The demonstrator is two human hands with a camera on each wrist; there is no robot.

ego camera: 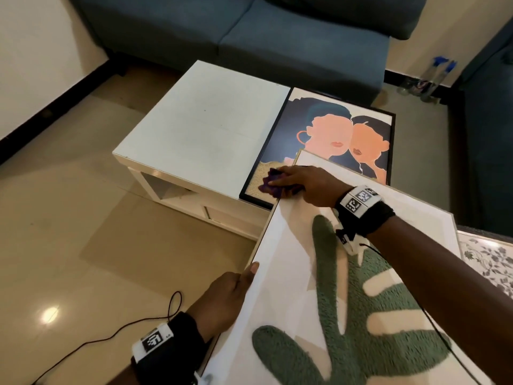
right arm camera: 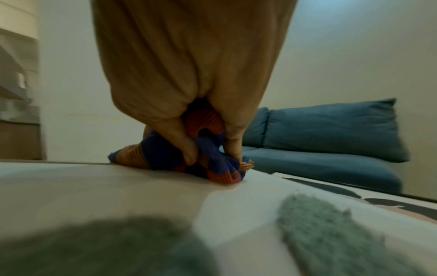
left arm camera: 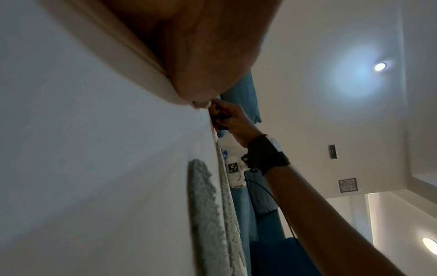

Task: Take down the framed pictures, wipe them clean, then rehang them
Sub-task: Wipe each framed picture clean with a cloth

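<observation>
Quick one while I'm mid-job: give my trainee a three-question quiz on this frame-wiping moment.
1. True or false: the right hand grips a cloth at the far corner of the leaf picture.
2. What does the left hand hold? A) the table B) the leaf picture's left edge C) a bottle
3. Fill in: the black-framed portrait lies on the white ____.

Key: 1 true; 2 B; 3 table.
</observation>
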